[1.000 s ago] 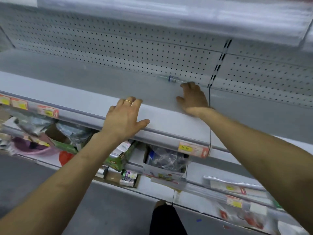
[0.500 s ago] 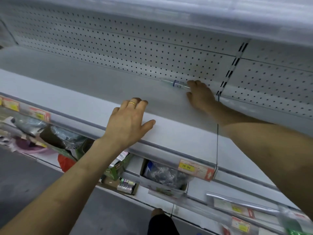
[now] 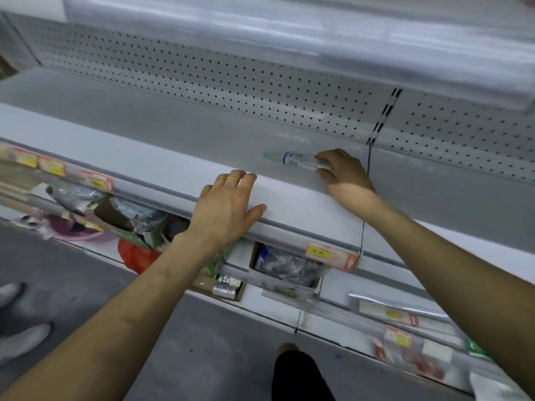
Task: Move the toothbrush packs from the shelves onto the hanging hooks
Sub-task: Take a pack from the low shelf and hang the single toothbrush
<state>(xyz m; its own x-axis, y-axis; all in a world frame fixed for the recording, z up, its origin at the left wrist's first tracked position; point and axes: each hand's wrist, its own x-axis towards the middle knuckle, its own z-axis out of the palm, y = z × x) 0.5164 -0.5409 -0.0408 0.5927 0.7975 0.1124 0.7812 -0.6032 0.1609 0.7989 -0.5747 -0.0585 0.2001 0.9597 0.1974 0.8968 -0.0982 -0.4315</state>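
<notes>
Clear plastic is what we are reaching for: a toothbrush pack (image 3: 292,160) lying flat on the grey shelf (image 3: 144,157), deep toward the back and just short of the pegboard (image 3: 202,73). Its long axis runs left to right, parallel to the shelf's front edge, with a printed label near the middle and the far end pointing off to our left.

Our right hand (image 3: 346,176) is at the pack's right end. Its fingers (image 3: 328,154) curl over that end with the thumb below, so we read it as a pinch on the pack (blur there keeps us from judging how firm).

Our left hand (image 3: 228,206) is nearer the front, lying flat on the shelf's lip. Its fingers are straight and close together, the thumb is spread, a gold ring (image 3: 231,178) shows, and it holds nothing.

The pack extends leftward from the right fingers, so we judge the lift belongs to the right hand, drawing the pack out toward us. No hooks show in this view.
</notes>
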